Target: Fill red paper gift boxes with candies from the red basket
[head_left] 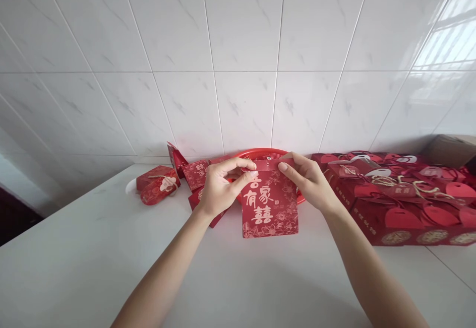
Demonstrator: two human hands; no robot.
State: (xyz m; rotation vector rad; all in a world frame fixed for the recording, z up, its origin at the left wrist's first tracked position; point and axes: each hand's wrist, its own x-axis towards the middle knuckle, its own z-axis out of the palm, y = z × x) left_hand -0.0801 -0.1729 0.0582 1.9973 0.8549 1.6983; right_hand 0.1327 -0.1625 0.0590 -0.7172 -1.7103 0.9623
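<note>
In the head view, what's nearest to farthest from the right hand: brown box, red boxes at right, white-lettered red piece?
1. White-lettered red piece: pinched by the right hand.
2. Red boxes: to the hand's right.
3. Brown box: far right, back.

The red packet hides much of the basket, and the right edge crops the boxes.

passable: near counter | right: box cluster | left: loose boxes | behind: basket, wall
</note>
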